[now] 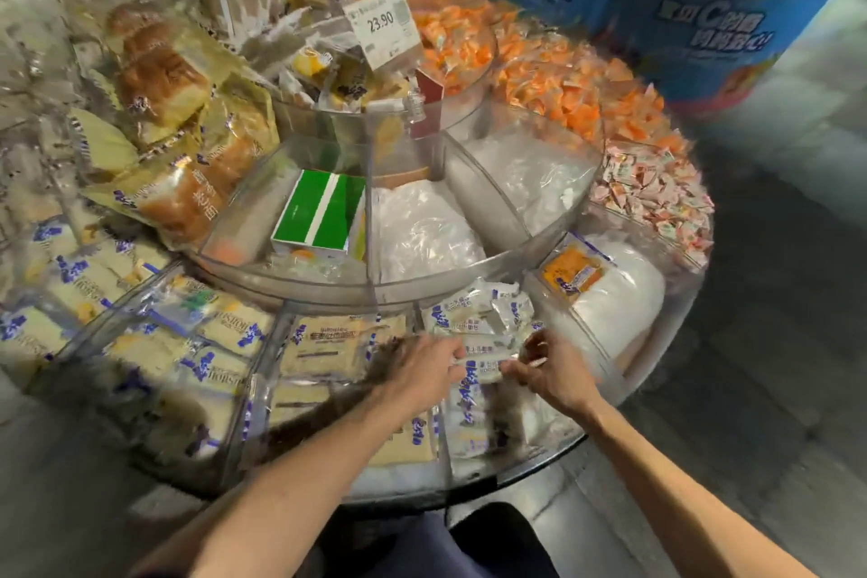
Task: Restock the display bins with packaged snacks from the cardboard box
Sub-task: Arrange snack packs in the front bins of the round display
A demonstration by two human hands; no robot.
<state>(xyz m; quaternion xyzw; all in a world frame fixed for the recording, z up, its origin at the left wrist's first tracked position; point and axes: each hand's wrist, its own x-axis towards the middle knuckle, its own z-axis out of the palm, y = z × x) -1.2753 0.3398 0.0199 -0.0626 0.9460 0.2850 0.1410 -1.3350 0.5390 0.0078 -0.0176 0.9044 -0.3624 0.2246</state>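
Both hands meet over a clear wedge-shaped display bin (443,455) in the bottom tier of a round stand. My left hand (424,366) and my right hand (551,368) each grip an end of white snack packets with blue print (478,364), held just above more such packets (474,310) lying in the bin. The bin to the left holds pale yellow flat packets (323,343). No cardboard box is in view.
The middle tier holds a green and white carton (323,211) and white plastic bags (417,225). Bread loaves (159,80) pile at left, orange packets (553,80) at back right, a price tag (382,26) reading 23.90, and a blue promotional bin (694,19) beyond.
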